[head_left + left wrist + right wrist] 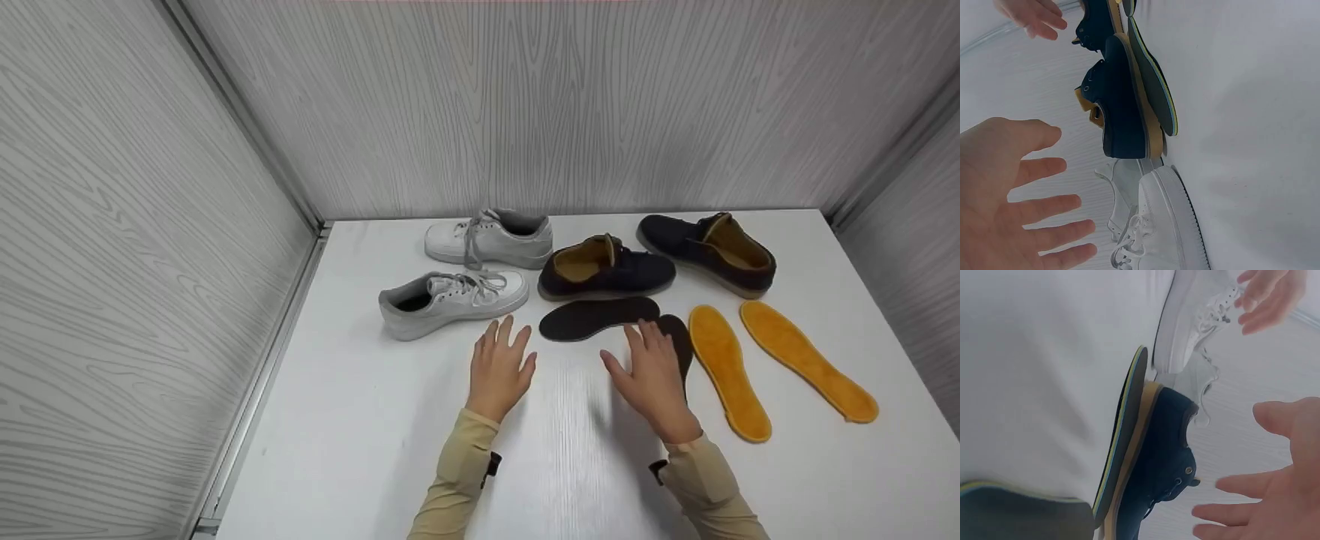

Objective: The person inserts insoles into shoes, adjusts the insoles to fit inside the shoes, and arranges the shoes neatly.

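My left hand [498, 375] hovers over the table with its fingers spread, just in front of the nearer white sneaker [450, 304]. Nothing is in it. On the right, my right hand [651, 379] is likewise spread and holds nothing; in the head view it overlaps part of a dark insole [679, 345]. Another dark insole [592, 318] lies between the hands and a navy shoe [615, 274] with a tan lining. The left wrist view shows the spread left fingers [1053, 208], and the right wrist view shows the right fingers [1241, 485].
Behind the nearer sneaker stands a second white sneaker [491, 238]. A second navy shoe [709, 251] is at the back right. Two orange insoles [727, 371] lie on the white table [337, 442] to the right. Grey wood-grain panels [525, 105] enclose the back and sides.
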The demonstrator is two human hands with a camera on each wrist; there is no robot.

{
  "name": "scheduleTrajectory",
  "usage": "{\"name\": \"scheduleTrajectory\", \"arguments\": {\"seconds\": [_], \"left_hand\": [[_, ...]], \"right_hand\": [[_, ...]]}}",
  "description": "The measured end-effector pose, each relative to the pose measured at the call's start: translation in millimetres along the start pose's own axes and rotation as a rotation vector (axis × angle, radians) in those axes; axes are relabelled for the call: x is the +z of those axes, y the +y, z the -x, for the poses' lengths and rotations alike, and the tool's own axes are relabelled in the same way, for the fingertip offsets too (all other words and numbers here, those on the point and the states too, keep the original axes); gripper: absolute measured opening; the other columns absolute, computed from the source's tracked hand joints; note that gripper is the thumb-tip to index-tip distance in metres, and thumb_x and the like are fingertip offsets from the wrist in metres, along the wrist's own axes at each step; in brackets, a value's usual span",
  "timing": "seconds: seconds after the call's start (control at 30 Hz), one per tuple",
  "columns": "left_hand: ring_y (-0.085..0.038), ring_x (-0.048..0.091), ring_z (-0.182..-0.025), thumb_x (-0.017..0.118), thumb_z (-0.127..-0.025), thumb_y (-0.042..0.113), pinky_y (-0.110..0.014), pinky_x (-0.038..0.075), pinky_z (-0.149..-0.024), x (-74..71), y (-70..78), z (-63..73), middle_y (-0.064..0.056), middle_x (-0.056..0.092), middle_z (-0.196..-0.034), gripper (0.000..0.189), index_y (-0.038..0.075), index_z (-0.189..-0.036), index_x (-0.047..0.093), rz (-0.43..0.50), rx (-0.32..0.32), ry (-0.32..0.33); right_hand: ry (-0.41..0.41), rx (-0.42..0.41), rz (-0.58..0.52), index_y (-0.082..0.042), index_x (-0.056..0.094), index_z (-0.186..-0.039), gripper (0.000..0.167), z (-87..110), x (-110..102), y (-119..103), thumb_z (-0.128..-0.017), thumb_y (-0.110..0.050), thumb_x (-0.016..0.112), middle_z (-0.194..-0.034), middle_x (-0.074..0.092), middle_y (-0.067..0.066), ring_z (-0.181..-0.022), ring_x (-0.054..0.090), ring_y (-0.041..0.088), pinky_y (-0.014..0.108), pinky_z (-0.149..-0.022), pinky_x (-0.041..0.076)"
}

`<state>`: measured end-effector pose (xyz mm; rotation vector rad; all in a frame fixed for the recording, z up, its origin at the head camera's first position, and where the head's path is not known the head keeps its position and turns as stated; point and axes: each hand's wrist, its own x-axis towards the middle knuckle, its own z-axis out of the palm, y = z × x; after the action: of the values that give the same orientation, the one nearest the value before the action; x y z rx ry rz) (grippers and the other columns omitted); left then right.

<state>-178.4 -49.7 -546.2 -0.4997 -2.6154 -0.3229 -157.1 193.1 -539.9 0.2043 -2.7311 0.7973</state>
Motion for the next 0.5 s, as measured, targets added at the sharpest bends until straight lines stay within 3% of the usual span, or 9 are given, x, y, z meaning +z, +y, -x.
{"name": "scheduleTrajectory", "arguments": {"seconds": [0.13, 0.23, 0.4, 0.5], "left_hand": [[-0.029, 0.060, -0.104, 0.071, -0.088, 0.019, -0.042, 0.050, -0.079, 2.1, -6.0, -0.8, -0.012, 0.063, -0.117, 0.021, 0.010, -0.106, 0.070, 0.050, 0.046, 0.097], [-0.028, 0.060, -0.098, 0.071, -0.087, 0.016, -0.041, 0.049, -0.074, 2.3, -10.1, -2.1, -0.011, 0.065, -0.111, 0.016, 0.009, -0.101, 0.071, 0.074, 0.055, 0.135], [-0.029, 0.061, -0.094, 0.070, -0.088, 0.015, -0.041, 0.048, -0.073, 0.5, -17.6, -6.7, -0.010, 0.066, -0.107, 0.012, 0.008, -0.098, 0.071, 0.093, 0.039, 0.152], [-0.029, 0.061, -0.093, 0.069, -0.088, 0.013, -0.042, 0.047, -0.071, -1.6, -24.3, -7.6, -0.010, 0.066, -0.104, 0.011, 0.008, -0.097, 0.071, 0.092, 0.015, 0.176]], "right_hand": [[0.077, -0.042, -0.009, 0.014, 0.061, -0.119, 0.049, -3.8, 5, -8, -0.089, -0.024, 0.071, -0.126, 0.057, 0.033, -0.119, 0.051, 0.051, 0.065, -0.105, 0.031], [0.100, -0.048, -0.014, 0.012, 0.063, -0.117, 0.047, -5.7, 8, -14, -0.088, -0.024, 0.072, -0.120, 0.062, 0.030, -0.111, 0.056, 0.049, 0.061, -0.100, 0.039], [0.043, 0.017, -0.038, 0.007, 0.066, -0.117, 0.043, -10.7, 9, -26, -0.090, -0.028, 0.071, -0.113, 0.066, 0.026, -0.102, 0.063, 0.044, 0.056, -0.087, 0.048], [0.012, 0.049, -0.052, 0.000, 0.070, -0.109, 0.035, -15.4, 12, -34, -0.092, -0.030, 0.068, -0.103, 0.070, 0.019, -0.090, 0.068, 0.036, 0.054, -0.076, 0.052]]}}
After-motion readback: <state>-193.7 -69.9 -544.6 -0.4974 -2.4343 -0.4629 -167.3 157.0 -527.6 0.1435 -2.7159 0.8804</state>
